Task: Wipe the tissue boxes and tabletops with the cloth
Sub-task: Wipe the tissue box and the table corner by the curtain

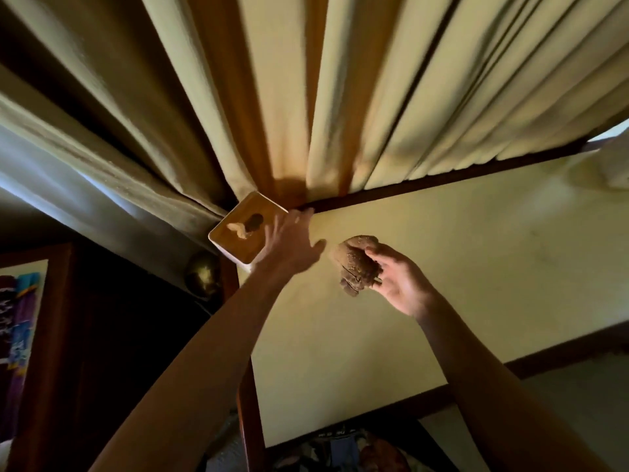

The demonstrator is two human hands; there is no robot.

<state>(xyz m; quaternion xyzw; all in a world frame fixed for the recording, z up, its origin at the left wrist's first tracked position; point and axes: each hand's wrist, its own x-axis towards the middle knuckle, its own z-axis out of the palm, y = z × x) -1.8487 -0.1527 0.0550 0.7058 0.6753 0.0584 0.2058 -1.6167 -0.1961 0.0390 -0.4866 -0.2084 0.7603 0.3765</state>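
Box point(246, 229) sits at the far left corner of the surface point(442, 267), tight against the curtain point(391, 97) folds. White walls, tan wood top, dark round slot with a bit of tissue point(237, 229) sticking out.

Left hand point(289, 245) is just right of the box, fingers spread wide, nothing in its grip. Fingertips overlap the box's right edge in view; cannot tell if they actually touch it, hand is motion-blurred.

Right hand point(400, 281) is further right of the box, held above the surface, palm turned up and left. Its grip is closed on the cloth point(357, 264): brown, wadded into a lump, thumb on top and fingers under. Cloth is apart from the box, with the left hand between them. Whether the cloth touches the surface is unclear.

Surface is pale yellow-cream with a dark wood rim point(442, 180) along the edge next to the box and curtain. Curtain hangs behind the box, beige pleats with an orange-lit strip right above it.

Left of the box and below it, off the surface edge, a dull brass-looking round thing point(202, 272) in shadow. Further left, dark wooden furniture point(85, 335).
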